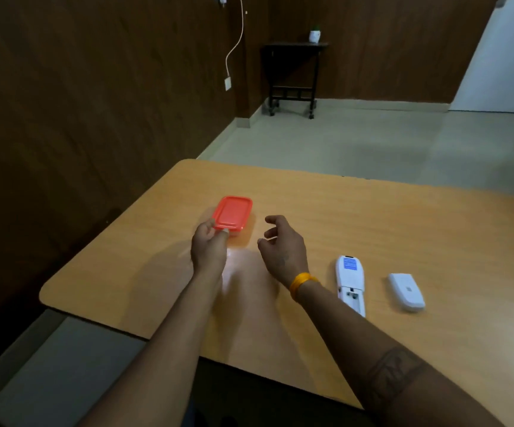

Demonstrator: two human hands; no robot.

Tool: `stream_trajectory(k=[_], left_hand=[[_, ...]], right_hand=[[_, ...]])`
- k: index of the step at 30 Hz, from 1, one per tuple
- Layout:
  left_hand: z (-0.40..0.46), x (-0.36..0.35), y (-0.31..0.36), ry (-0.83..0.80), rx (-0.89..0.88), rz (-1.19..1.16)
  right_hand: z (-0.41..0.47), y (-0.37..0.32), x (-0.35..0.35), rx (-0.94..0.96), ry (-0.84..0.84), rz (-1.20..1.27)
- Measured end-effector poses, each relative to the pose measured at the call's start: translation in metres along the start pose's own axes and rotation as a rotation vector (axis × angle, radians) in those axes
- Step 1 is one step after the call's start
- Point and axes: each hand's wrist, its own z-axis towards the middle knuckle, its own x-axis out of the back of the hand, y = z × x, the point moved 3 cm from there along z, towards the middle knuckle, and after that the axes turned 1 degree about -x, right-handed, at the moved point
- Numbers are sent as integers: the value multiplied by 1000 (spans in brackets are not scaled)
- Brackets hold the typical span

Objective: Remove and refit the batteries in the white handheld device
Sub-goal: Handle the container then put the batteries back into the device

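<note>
The white handheld device lies face down on the wooden table, its battery bay uncovered and showing no batteries. Its white cover lies apart, to the right of it. A small box with a red lid stands further left. My left hand touches the near corner of that box, thumb and fingertips at the lid's edge. My right hand hovers just right of the box with loosely curled fingers and holds nothing. No loose batteries are in sight.
The table's left edge and rounded near corner sit close to a dark wood wall. Beyond the table lies open floor, with a small black trolley carrying a white pot at the far wall.
</note>
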Motion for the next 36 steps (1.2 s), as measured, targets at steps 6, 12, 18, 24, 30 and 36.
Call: stream_trajectory(k=[6, 12, 18, 24, 30, 36], left_hand=[[37, -3, -3, -99, 49, -48], [51, 2, -12, -169, 67, -87], [29, 2, 0, -101, 16, -95], [-15, -2, 21, -1, 85, -277], [-100, -28, 31, -206, 270, -520], [-162, -45, 19, -281, 581, -635]], right_hand=[[46, -5, -30, 93, -184, -217], [61, -6, -46, 150, -115, -250], [49, -3, -37, 223, -15, -203], [6, -4, -1, 317, 103, -135], [-56, -5, 58, 384, 211, -130], [-131, 12, 102, 450, 205, -231]])
